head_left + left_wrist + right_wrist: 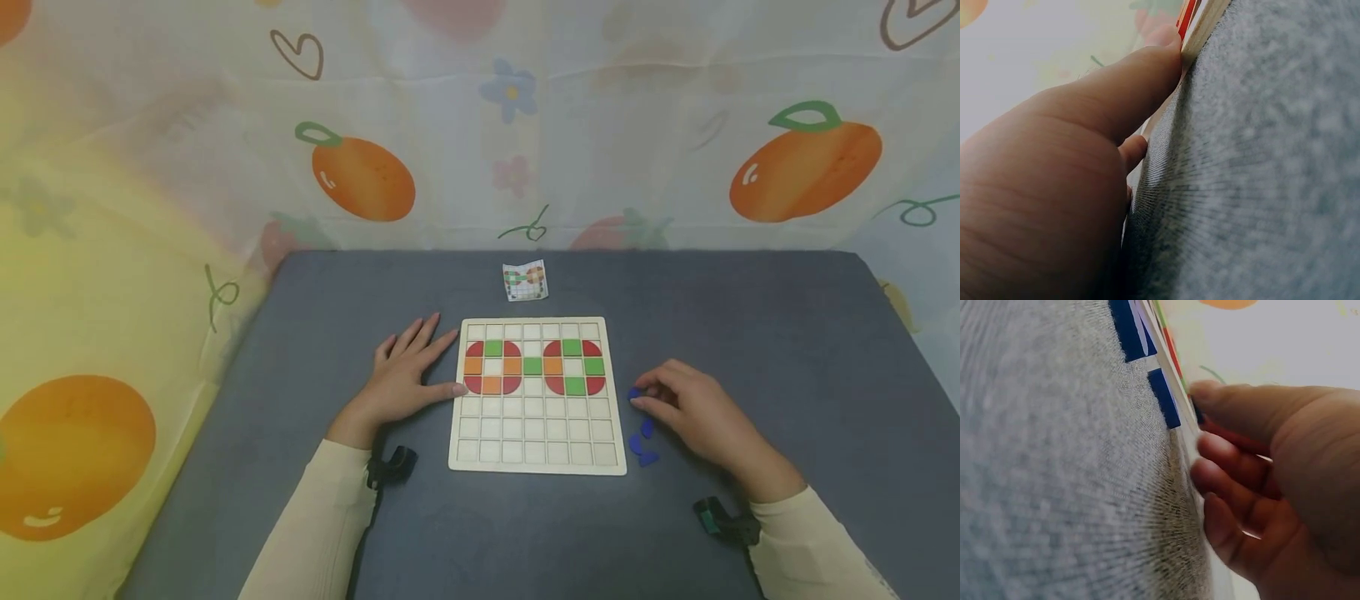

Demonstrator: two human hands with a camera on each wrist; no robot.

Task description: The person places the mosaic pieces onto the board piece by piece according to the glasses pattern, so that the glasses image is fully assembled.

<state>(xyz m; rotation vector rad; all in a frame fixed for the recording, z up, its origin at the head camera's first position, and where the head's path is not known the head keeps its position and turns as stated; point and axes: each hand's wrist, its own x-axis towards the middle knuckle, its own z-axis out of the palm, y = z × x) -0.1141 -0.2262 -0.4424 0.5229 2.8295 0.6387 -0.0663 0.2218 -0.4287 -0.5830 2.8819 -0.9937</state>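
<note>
A square wooden grid board (532, 452) lies mid-table, its upper rows holding red, orange and green tiles in two ring shapes joined by a green tile (532, 367). My left hand (405, 379) rests on the table at the board's left side, fingers spread, with the thumb touching the board's edge. Just right of the board, my right hand (697, 408) pinches a small blue piece (634, 392) between thumb and index finger; the fingers partly hide it. Several loose blue pieces (647, 428) lie below that hand. The right wrist view shows two nearby blue pieces (1164, 399) beside the board.
Behind the board lies a small paper card (526, 282) printed with a coloured grid pattern. A grey cloth (360, 292) covers the table. A patterned curtain (450, 108) hangs along its back and left sides. Dark wrist mounts (397, 467) sit on both forearms.
</note>
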